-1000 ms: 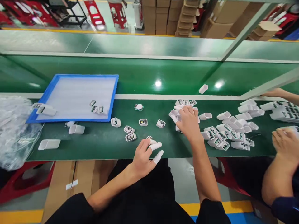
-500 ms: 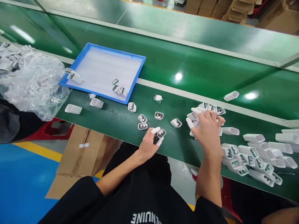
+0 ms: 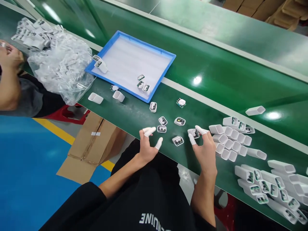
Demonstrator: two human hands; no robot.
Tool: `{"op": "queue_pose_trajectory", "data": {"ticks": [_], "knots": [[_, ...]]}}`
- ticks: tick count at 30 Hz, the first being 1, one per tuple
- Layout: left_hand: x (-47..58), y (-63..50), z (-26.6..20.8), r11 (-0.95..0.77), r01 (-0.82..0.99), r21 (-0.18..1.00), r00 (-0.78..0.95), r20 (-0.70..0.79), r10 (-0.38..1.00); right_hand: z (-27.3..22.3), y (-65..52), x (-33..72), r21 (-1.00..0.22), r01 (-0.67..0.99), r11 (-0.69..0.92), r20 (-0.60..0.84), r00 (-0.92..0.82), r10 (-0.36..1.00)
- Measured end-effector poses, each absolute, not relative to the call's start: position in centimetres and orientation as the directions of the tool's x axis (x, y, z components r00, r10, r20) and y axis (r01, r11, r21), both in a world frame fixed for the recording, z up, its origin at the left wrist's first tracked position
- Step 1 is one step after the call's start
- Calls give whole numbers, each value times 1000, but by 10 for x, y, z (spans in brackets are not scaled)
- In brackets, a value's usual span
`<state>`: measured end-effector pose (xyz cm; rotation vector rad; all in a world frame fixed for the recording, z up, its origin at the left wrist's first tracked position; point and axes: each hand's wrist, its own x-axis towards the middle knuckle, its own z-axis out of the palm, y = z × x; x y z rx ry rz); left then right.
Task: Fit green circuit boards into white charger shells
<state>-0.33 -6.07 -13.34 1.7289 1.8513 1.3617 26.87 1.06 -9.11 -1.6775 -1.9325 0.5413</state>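
Observation:
My right hand [image 3: 204, 146], with white finger covers on, pinches a white oval plastic casing [image 3: 193, 133] with electronic parts inside between thumb and forefinger. My left hand [image 3: 147, 146], also wearing finger covers, is empty with thumb and fingers apart at the bench's front edge. Just beyond its fingertips stands a filled casing [image 3: 162, 129], close to another filled casing [image 3: 163, 120]. Between my hands rests a tilted casing [image 3: 178, 141], touched by neither. A further casing [image 3: 180, 121] and a small circuit board with a white round part [image 3: 181, 102] lie farther back.
Hollow white casings [image 3: 232, 141] are stacked right of my right hand, with filled ones [image 3: 262, 187] nearer the front edge. A blue-rimmed tray [image 3: 125, 91] holds several casings. Left are a plastic bag of parts [image 3: 64, 61] and another person's hand [image 3: 11, 56]. A cardboard box [image 3: 93, 141] stands below.
My left hand has let go of a casing and moved left. My right hand has come left from the stacked casings and closed on a single casing. The view has shifted leftward.

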Motion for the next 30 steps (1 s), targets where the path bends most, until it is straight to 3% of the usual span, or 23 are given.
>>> {"op": "queue_pose_trajectory", "data": {"ticks": [3, 8, 13, 17, 25, 30], "knots": [[-32, -45, -131, -107, 524, 845, -181, 233, 955, -84, -1, 273, -685, 719, 114, 23, -135, 991], [-59, -10, -124, -146, 460, 876, 52, 138, 989, -91, -31, 262, -790, 613, -8, -137, -165, 977], [-56, 26, -125, -219, 448, 867, 312, 78, 947, -116, -39, 216, -769, 636, -67, -62, 30, 998], [-44, 47, -130, -278, 354, 893, 438, 104, 893, -123, -17, 195, -793, 602, -95, -72, 63, 995], [-50, 29, -133, -264, 340, 903, 327, 150, 933, -124, 18, 180, -815, 578, 35, -20, -89, 996], [-72, 0, -134, -201, 469, 860, 90, 180, 980, -122, 27, 155, -791, 605, 92, -30, -189, 982]]}}
